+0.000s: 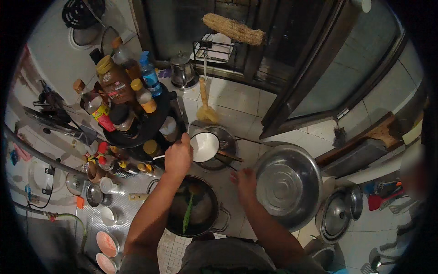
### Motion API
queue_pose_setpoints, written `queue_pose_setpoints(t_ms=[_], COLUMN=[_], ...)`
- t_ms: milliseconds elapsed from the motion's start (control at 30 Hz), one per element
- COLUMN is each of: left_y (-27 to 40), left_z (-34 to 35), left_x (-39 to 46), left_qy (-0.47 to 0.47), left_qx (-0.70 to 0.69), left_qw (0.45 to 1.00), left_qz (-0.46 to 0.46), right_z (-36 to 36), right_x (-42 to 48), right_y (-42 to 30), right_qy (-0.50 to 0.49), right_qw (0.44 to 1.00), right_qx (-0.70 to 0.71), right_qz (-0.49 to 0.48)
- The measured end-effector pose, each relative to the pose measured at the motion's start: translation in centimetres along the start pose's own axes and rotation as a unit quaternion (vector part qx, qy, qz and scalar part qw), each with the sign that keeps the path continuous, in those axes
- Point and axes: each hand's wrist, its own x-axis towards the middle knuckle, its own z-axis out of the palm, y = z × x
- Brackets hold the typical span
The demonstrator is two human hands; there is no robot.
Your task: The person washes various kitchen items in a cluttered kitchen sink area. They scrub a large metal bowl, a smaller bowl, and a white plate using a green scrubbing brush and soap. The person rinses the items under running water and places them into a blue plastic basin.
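Note:
My left hand (178,156) is closed around the pale handle of a small white pan or ladle (204,147), whose round bowl is above a round metal vessel (229,137). Beside that bowl lie a brown wooden handle (231,156) and a thin dark rod. Near the rod's end, my right hand (244,181) has its fingers apart and appears to hold nothing, close to the rim of a large steel basin (287,186). Below my left hand, partly behind the forearm, a dark wok (205,205) holds liquid and a green utensil (187,212).
Bottles and jars crowd a black rack (130,140) at the left. A yellow brush (206,113) and a steel pot (183,70) stand at the back. An opened window frame (301,75) juts in. Steel lids (335,215) are at the right, small bowls (107,244) lower left.

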Motion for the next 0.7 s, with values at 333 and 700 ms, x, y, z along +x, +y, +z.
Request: queue_pose_setpoints(t_ms=[333, 700], left_y=[6.0, -0.8], left_z=[4.9, 16.4], left_x=[-2.9, 4.4], left_qy=[-0.177, -0.245], left_qx=[-0.281, 0.002], left_qw=[0.939, 0.964], left_qz=[0.094, 0.104], right_z=[-5.9, -15.6], right_x=[-1.2, -6.2], right_y=[-4.7, -4.4], right_qy=[-0.161, -0.004], right_qw=[0.981, 0.993], right_qx=[-0.068, 0.040], right_qz=[0.088, 0.113])
